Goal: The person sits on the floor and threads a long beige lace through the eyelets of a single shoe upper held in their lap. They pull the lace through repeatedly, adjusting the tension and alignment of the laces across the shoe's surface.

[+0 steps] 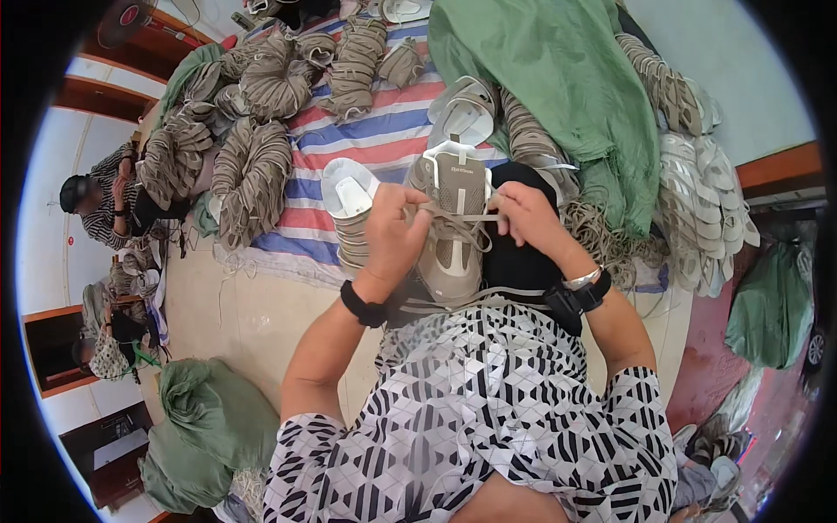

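Observation:
A beige shoe upper (pixel 451 270) rests at my lap, its toe toward me and its tongue pointing away. Its pale shoelace (pixel 464 217) is looped over the front of the upper and stretched sideways between my hands. My left hand (pixel 397 228) pinches one side of the lace, just left of the upper. On the other side, my right hand (pixel 529 215) grips the lace between thumb and fingers, above my dark trouser leg. Close by my left hand stands a stack of nested beige uppers (pixel 351 248) with a white one on top.
Bundled beige uppers (pixel 253 179) lie on a striped sheet (pixel 362 144) ahead. A green sack (pixel 545 87) covers more stacks; loose laces (pixel 602 235) pile up at right. Stacked pale uppers (pixel 697 205) stand beyond. Another person (pixel 109 196) sits at far left. A full green sack (pixel 205 427) stands behind left.

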### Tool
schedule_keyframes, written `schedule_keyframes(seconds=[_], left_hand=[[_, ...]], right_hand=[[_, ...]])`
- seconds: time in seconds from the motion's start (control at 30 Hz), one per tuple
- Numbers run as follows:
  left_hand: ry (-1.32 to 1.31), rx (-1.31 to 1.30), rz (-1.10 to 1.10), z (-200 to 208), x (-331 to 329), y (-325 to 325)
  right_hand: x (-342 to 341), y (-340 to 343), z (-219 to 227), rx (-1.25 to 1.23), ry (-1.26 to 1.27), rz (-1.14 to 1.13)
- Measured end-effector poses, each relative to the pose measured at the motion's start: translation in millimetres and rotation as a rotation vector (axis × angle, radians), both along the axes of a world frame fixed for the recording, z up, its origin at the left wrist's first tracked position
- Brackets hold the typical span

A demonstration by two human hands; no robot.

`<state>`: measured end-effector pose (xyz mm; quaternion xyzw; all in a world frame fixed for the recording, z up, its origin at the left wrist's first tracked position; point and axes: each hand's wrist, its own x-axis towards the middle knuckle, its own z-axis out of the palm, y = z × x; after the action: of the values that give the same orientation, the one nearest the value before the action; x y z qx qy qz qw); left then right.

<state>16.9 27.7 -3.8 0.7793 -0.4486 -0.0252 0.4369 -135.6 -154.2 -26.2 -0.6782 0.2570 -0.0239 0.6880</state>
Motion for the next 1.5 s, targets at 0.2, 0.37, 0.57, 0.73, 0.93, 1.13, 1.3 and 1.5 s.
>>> schedule_keyframes(seconds=[0.2,0.37,0.57,0.73,0.93,1.13,1.3,1.5], left_hand=[[0.062,0.011,0.056,-19,-13,-4],[0.040,0.066,0.068,-32,-25,9],[0.208,0.234,0.126,-41,-21,32],[0.412,0.108,0.107,-38,-4,25],[1.134,-0.121,0.037,-16,26,9],[1.310,-0.275,0.077,-4,50,-9],[1.383,-0.508,0.114,-4,79,-7],[1.366,-0.742,0.073,9,124,17]], right_hand=[[-19,-40,-30,0.560,-0.157,-0.483],[-56,-85,-61,0.746,-0.122,-0.822],[-49,-41,-32,-0.052,-0.208,-0.542],[-25,31,7,0.077,-0.009,0.028],[-17,31,-6,-0.268,-0.021,0.285],[-10,8,8,-0.213,0.006,0.606],[-9,-11,22,-0.409,-0.058,0.469],[24,3,19,-0.301,-0.132,0.299]])
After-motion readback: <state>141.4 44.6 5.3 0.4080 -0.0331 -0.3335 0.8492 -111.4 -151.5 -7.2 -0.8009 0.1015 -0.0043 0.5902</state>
